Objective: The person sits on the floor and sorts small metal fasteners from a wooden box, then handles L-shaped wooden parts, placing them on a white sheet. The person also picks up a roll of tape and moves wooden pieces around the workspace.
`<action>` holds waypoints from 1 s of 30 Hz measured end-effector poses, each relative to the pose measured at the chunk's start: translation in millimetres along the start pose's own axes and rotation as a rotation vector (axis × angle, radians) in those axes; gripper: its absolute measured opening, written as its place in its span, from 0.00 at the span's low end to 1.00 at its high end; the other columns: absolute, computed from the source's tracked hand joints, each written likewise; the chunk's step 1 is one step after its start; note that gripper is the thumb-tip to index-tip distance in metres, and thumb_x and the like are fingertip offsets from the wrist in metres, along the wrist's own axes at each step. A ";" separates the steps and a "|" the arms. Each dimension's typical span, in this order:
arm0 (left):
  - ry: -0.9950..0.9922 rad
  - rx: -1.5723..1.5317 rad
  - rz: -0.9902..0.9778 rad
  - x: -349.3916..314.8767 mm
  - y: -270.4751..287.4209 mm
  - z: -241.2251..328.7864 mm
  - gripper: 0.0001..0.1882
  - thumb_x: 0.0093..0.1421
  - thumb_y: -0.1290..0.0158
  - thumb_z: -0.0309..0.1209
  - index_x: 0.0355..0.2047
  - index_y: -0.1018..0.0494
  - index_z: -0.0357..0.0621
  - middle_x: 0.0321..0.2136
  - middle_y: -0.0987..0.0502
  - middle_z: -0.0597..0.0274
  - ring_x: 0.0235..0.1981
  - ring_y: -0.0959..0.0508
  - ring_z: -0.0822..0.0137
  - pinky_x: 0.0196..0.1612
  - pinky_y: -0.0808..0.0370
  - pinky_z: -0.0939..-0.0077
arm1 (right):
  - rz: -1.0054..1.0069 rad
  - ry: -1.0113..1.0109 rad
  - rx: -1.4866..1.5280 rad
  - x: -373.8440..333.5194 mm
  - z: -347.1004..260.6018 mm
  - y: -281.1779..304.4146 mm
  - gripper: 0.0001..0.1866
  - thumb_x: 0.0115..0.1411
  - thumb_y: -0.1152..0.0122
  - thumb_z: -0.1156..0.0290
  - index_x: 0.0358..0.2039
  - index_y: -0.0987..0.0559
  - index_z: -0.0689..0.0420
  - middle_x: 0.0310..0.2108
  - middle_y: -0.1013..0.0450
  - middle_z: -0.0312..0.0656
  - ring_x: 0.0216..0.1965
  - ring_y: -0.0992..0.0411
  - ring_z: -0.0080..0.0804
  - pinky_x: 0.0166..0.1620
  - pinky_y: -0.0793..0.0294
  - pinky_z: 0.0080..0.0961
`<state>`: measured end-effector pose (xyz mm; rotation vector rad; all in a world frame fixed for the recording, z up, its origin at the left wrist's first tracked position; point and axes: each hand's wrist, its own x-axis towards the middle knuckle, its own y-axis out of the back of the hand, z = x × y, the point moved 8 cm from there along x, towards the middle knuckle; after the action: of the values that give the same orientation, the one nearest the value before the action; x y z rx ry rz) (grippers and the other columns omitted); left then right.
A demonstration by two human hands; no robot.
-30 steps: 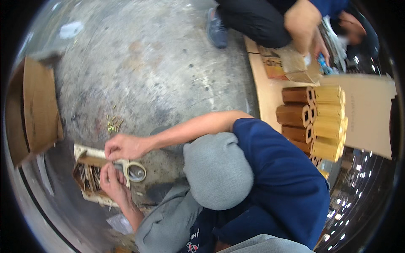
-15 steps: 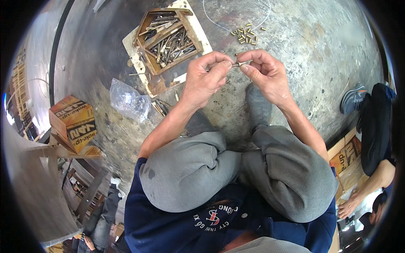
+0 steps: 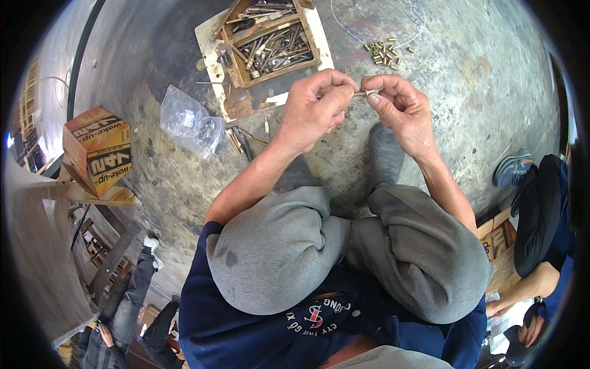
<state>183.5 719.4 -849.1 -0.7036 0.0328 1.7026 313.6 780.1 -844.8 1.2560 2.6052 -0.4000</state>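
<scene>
Brass-coloured little cylinders (image 3: pixel 385 56) lie scattered on the grey concrete floor (image 3: pixel 479 92), just beyond the hands and near a thin pale wire loop (image 3: pixel 424 24). Both hands are closed in pinches on one slim metal piece (image 3: pixel 361 94), which spans the narrow gap between them, above the floor: the left hand (image 3: pixel 318 109) grips one end between thumb and forefinger, the right hand (image 3: pixel 402 115) the other. How much the fingers cover cannot be told. Near the left hand, a wooden box (image 3: pixel 284 74) with compartments full of metal rods and bits rests on a stained white board (image 3: pixel 208 46); beside that board lies a crumpled clear plastic bag (image 3: pixel 189 123).
</scene>
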 end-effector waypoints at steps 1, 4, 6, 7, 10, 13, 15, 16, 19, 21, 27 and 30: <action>0.014 -0.022 -0.011 -1.0 0.2 -0.3 0.09 0.65 0.51 0.29 0.39 0.27 0.35 0.16 0.37 0.72 0.14 0.38 0.81 0.15 0.43 0.86 | 0.000 0.009 -0.014 0.6 0.2 -0.5 0.10 0.62 0.40 0.77 0.45 0.23 0.60 0.26 0.30 0.25 0.24 0.40 0.07 0.26 0.42 0.10; 0.059 -0.064 -0.028 -3.7 -0.1 -1.4 0.10 0.66 0.52 0.32 0.40 0.28 0.36 0.15 0.38 0.72 0.12 0.39 0.81 0.14 0.44 0.86 | 0.003 0.056 -0.061 2.0 5.1 0.4 0.10 0.62 0.39 0.77 0.44 0.22 0.59 0.22 0.34 0.23 0.21 0.43 0.08 0.24 0.44 0.12; 0.087 -0.062 -0.018 -4.3 -0.3 -1.8 0.11 0.67 0.52 0.33 0.40 0.28 0.37 0.15 0.38 0.72 0.12 0.39 0.81 0.14 0.44 0.86 | 0.008 0.111 -0.111 2.2 4.5 0.5 0.09 0.61 0.39 0.76 0.43 0.22 0.58 0.20 0.35 0.22 0.20 0.45 0.08 0.23 0.45 0.12; 0.104 -0.086 -0.022 -3.8 0.2 -3.8 0.11 0.67 0.52 0.34 0.40 0.28 0.37 0.15 0.38 0.72 0.12 0.39 0.81 0.14 0.44 0.86 | 0.012 0.135 -0.140 2.3 3.0 0.1 0.09 0.61 0.39 0.76 0.43 0.22 0.58 0.20 0.36 0.22 0.20 0.45 0.08 0.23 0.46 0.13; 0.141 -0.148 -0.033 -3.0 2.0 -8.7 0.11 0.67 0.52 0.35 0.39 0.29 0.39 0.16 0.37 0.72 0.14 0.38 0.81 0.15 0.43 0.86 | 0.023 0.177 -0.226 2.3 -3.1 -2.4 0.08 0.61 0.39 0.76 0.42 0.21 0.57 0.19 0.36 0.24 0.20 0.45 0.09 0.23 0.45 0.13; 0.122 -0.162 -0.049 -2.4 -0.5 -9.4 0.10 0.68 0.52 0.34 0.39 0.29 0.39 0.16 0.37 0.72 0.15 0.37 0.81 0.16 0.41 0.85 | 0.047 0.188 -0.270 2.6 -0.9 -0.5 0.07 0.61 0.39 0.76 0.41 0.22 0.58 0.20 0.34 0.26 0.20 0.42 0.11 0.24 0.42 0.15; 0.057 -0.128 -0.069 -1.6 -1.2 -7.9 0.10 0.68 0.52 0.33 0.39 0.29 0.39 0.17 0.37 0.72 0.16 0.37 0.81 0.16 0.41 0.85 | 0.070 0.193 -0.305 2.6 1.2 0.2 0.07 0.61 0.39 0.76 0.40 0.22 0.58 0.20 0.33 0.27 0.21 0.40 0.13 0.25 0.40 0.16; 0.027 -0.102 -0.075 -1.7 -0.9 -6.8 0.09 0.68 0.52 0.33 0.39 0.29 0.39 0.17 0.36 0.71 0.16 0.37 0.81 0.16 0.40 0.85 | 0.080 0.222 -0.305 2.6 -0.1 -1.0 0.05 0.62 0.40 0.76 0.39 0.22 0.59 0.20 0.32 0.28 0.21 0.40 0.13 0.25 0.39 0.16; -0.092 0.031 -0.088 -2.1 -0.8 -1.1 0.09 0.67 0.51 0.31 0.40 0.29 0.38 0.18 0.34 0.70 0.17 0.35 0.81 0.17 0.39 0.84 | 0.089 0.307 -0.367 3.4 -5.4 -4.9 0.05 0.64 0.42 0.72 0.35 0.22 0.60 0.21 0.30 0.29 0.22 0.37 0.15 0.26 0.36 0.18; -0.212 0.194 -0.090 -1.8 -2.1 5.6 0.08 0.67 0.50 0.31 0.40 0.29 0.37 0.20 0.31 0.68 0.18 0.34 0.80 0.19 0.37 0.84 | 0.062 0.361 -0.489 4.5 -9.3 -4.7 0.10 0.66 0.44 0.67 0.33 0.23 0.60 0.21 0.30 0.30 0.22 0.37 0.16 0.26 0.35 0.19; -0.505 0.448 -0.139 -7.2 -5.6 16.5 0.09 0.66 0.49 0.31 0.40 0.28 0.37 0.24 0.26 0.64 0.21 0.29 0.79 0.23 0.32 0.84 | -0.081 -0.220 -0.249 6.6 31.4 7.7 0.19 0.68 0.49 0.56 0.33 0.22 0.59 0.22 0.30 0.31 0.21 0.37 0.16 0.25 0.36 0.19; -0.409 0.296 -0.131 -3.8 0.6 7.3 0.09 0.66 0.48 0.31 0.39 0.27 0.36 0.24 0.25 0.63 0.21 0.29 0.79 0.22 0.32 0.83 | 0.013 -0.212 -0.060 4.2 15.2 1.4 0.13 0.67 0.44 0.61 0.38 0.22 0.59 0.21 0.32 0.29 0.21 0.38 0.14 0.25 0.37 0.17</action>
<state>180.2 718.7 -841.6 -0.1290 -0.0464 1.6426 313.4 778.9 -860.6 1.1440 2.4116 -0.4246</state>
